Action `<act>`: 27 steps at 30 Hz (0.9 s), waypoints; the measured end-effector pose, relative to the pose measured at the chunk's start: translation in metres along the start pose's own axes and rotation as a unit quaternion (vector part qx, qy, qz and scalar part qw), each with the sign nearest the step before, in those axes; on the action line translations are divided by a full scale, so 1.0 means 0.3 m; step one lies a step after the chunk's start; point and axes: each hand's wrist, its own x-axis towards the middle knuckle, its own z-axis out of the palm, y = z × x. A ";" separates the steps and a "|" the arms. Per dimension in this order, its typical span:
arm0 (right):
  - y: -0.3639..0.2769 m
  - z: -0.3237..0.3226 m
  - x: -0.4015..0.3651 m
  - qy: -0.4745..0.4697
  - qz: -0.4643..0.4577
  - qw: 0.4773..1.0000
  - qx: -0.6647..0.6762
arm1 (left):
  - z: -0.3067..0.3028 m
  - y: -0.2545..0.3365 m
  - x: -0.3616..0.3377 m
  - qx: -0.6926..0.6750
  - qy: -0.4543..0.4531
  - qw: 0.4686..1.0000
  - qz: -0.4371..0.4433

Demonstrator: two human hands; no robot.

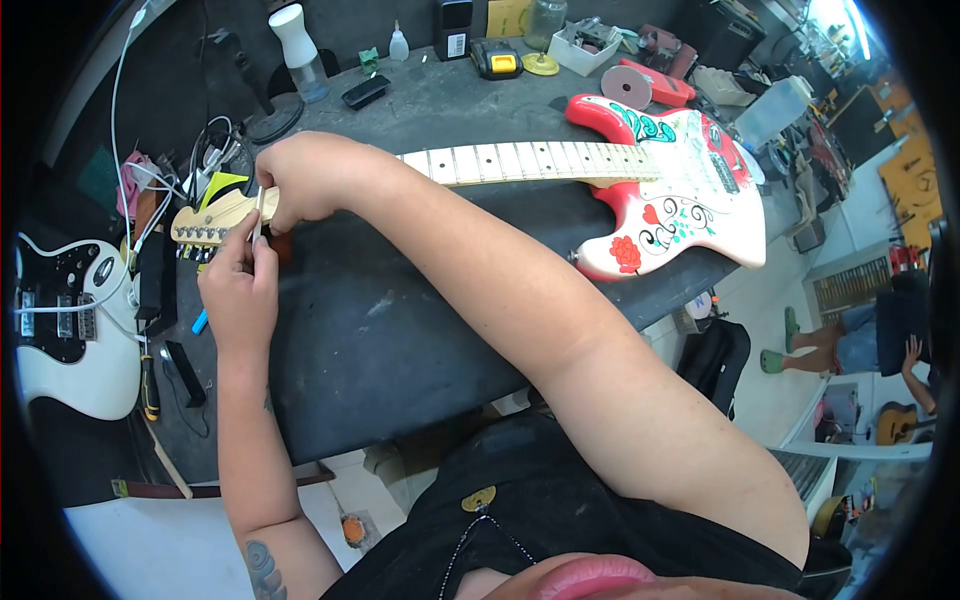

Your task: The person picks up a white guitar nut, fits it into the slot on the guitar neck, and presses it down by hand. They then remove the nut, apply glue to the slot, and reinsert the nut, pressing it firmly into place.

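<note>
An electric guitar lies across the bench, its white and red painted body (690,200) on the right and its maple neck (520,163) running left. My right hand (315,178) reaches across over the nut end of the neck, fingers curled closed. Below it, my left hand (240,290) pinches with thumb and finger. Between the two hands stands a thin pale strip (261,212), where headstock and fretboard meet; both hands' fingertips touch it. The headstock (215,219) with its tuners shows left of my fingers. The right hand's fingertips are partly hidden.
A white and black electric guitar (80,330) lies at the left beside cables and a screwdriver (150,385). Along the back are a white-topped bottle (298,50), a tape measure (497,60) and a sanding disc (627,87). Another person (860,335) is at the far right.
</note>
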 end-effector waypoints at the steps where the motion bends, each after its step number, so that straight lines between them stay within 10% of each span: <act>1: -0.001 0.000 -0.002 -0.002 0.002 1.000 0.004 | -0.003 0.003 0.000 0.001 -0.011 1.000 -0.018; 27: 0.005 0.011 0.002 0.020 -0.020 1.000 -0.006 | -0.025 0.018 -0.016 0.077 0.027 0.995 0.062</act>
